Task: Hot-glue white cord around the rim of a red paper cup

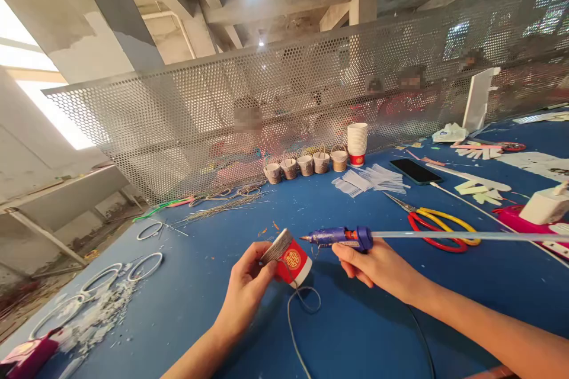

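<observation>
- Lower left of the frame: white rings (144, 266) and pale scraps lie on the blue table (355, 331).
- Lower centre: the left hand (246, 287) has its fingers curled around a red cup (291, 262), which is tipped on its side just above the table.
- The cup is partly wound with grey twine (302, 302), and a loose loop trails below it. It looks light and thin-walled, easy to crush, so a gentle hold at the stiffer rim or base would suit it best.
- Upper centre: a row of small cup baskets (306, 164).
- Centre: a blue glue gun (340, 237), its tip close to the cup. The tip is likely hot.
- Right of centre: the right hand (377, 263) is closed around the gun's grip.
- Right: scissors (438, 226) and a phone (415, 170) lie apart on the table.
</observation>
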`<state>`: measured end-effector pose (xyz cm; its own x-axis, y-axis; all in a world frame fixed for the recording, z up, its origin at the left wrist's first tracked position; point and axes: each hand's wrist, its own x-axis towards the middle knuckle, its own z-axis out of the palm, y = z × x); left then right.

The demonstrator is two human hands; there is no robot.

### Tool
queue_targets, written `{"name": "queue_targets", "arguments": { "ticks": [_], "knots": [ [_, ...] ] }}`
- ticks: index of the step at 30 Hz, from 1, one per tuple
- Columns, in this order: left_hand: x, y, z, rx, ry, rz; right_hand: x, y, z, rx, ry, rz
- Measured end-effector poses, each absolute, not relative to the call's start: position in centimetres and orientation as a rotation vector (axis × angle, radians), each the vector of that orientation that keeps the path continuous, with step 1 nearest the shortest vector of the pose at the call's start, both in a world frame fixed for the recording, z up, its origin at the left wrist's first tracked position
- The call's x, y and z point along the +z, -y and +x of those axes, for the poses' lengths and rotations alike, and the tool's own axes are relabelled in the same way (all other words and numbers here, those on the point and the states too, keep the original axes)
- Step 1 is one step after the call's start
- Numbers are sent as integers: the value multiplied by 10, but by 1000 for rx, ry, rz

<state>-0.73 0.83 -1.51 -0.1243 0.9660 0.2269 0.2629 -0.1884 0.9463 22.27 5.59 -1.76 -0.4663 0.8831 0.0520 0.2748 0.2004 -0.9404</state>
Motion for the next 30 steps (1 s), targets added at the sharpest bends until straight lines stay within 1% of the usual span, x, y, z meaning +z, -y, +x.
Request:
{"name": "queue_targets", "arguments": {
  "ticks": [1, 3, 6, 8, 9, 11, 15, 17, 19, 20, 22, 26, 28, 30],
  "knots": [
    [-15, -8, -8, 1363, -1398, 1484, -19, -60, 223, 1268, 1839, -1100],
    [-14, -7, -8, 1367, -1391, 1486, -23, -71, 225, 1124, 1854, -1198],
    [-10, -5, -4, 1346, -1409, 1486, -34, -87, 226, 665, 1994, -1380],
    [-8, -4, -1, 1337, -1435, 1488, -39, -95, 226, 452, 2062, -1473],
    [-7, -4, 0, 1336, -1446, 1491, -39, -98, 226, 421, 2081, -1513],
    [-6, -3, 1, 1346, -1452, 1497, -36, -99, 228, 472, 2104, -1543],
    [-6, -5, 0, 1388, -1446, 1490, -26, -85, 246, 623, 2165, -1396],
    [-7, -6, -1, 1398, -1442, 1478, -26, -70, 260, 514, 2151, -1453],
    [-8, -7, -2, 1391, -1436, 1476, -29, -52, 271, 239, 2090, -1577],
    [-9, -7, -2, 1384, -1435, 1481, -29, -43, 273, 136, 2083, -1561],
    [-11, -6, -1, 1366, -1438, 1498, -28, -26, 267, 70, 2122, -1374],
    [-12, -3, 3, 1349, -1425, 1539, -15, -15, 218, 157, 2220, -862],
    [-11, 0, 5, 1345, -1395, 1565, -10, -21, 190, 138, 2249, -805],
    [-9, 2, 5, 1332, -1381, 1599, -8, -31, 170, 115, 2236, -854]
  ]
}}
